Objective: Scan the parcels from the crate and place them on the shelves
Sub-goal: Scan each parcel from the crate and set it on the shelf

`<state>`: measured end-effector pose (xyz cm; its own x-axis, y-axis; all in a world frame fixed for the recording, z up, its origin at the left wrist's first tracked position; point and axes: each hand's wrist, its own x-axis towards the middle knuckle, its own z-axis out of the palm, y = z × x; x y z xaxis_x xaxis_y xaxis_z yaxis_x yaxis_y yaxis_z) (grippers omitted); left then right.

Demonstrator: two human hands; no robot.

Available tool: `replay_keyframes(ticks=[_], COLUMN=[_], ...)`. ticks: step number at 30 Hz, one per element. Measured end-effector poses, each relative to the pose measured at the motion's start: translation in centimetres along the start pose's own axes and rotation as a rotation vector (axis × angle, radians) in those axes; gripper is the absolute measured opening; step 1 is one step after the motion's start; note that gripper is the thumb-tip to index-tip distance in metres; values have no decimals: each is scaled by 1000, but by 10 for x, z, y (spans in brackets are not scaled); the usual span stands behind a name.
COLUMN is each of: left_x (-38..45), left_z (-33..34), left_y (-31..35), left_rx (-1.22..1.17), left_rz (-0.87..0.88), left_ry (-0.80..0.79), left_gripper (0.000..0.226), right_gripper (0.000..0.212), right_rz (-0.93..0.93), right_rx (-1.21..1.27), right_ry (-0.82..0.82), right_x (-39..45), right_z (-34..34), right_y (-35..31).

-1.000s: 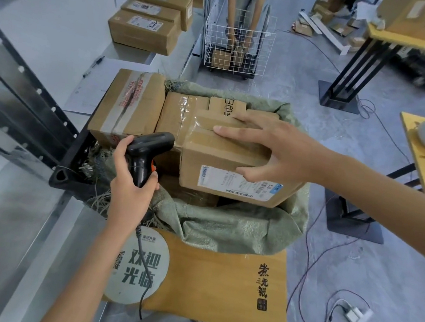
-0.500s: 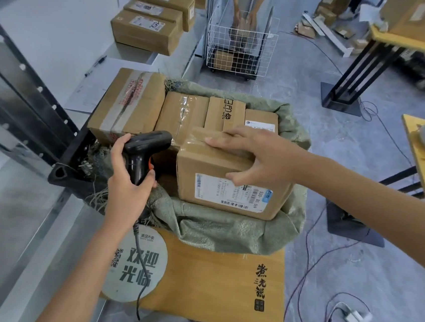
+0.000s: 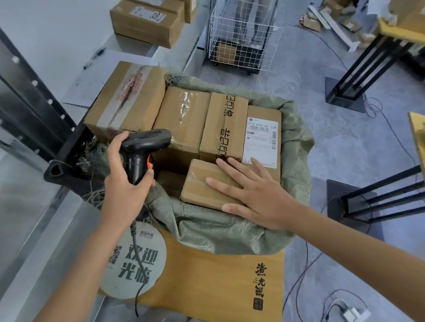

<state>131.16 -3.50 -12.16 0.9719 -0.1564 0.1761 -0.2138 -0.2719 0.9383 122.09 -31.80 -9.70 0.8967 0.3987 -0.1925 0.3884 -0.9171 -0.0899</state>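
Note:
Several brown cardboard parcels fill a crate lined with a green woven sack [image 3: 227,230]. My left hand [image 3: 122,180] grips a black handheld barcode scanner [image 3: 143,151] at the crate's left edge, its head aimed right over the parcels. My right hand [image 3: 255,194] lies flat with straight fingers on top of a small brown parcel [image 3: 203,188] at the crate's front. Behind it stands a parcel with a white shipping label [image 3: 261,139]. A larger taped parcel [image 3: 128,102] sits at the crate's left. Three parcels [image 3: 147,20] rest on the grey shelf [image 3: 50,25] at upper left.
A black shelf upright [image 3: 28,83] slants along the left. Paper and a pen [image 3: 95,56] lie on the shelf. A white wire basket cart [image 3: 242,32] stands behind the crate. Black-legged stands [image 3: 357,71] and cables [image 3: 321,311] cover the floor at right. A wooden board [image 3: 214,287] lies under the crate.
The small parcel has been lowered and turned so its label no longer faces me. My right hand went from gripping it to lying flat on its top. The scanner hand stayed nearly still.

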Motion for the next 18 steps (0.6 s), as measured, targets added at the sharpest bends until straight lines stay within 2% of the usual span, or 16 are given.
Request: replay_keyframes(ticks=[15, 18], left_x=[-1, -1], left_z=[1, 0], left_y=[-2, -2], left_rx=[-14, -2], left_rz=[-21, -4], left_ry=[-7, -2], left_gripper=[84, 85], right_gripper=[54, 55], right_rz=[14, 44], right_rx=[26, 103], right_ry=[-49, -23], right_x=[5, 3], right_z=[19, 16], right_y=[7, 2])
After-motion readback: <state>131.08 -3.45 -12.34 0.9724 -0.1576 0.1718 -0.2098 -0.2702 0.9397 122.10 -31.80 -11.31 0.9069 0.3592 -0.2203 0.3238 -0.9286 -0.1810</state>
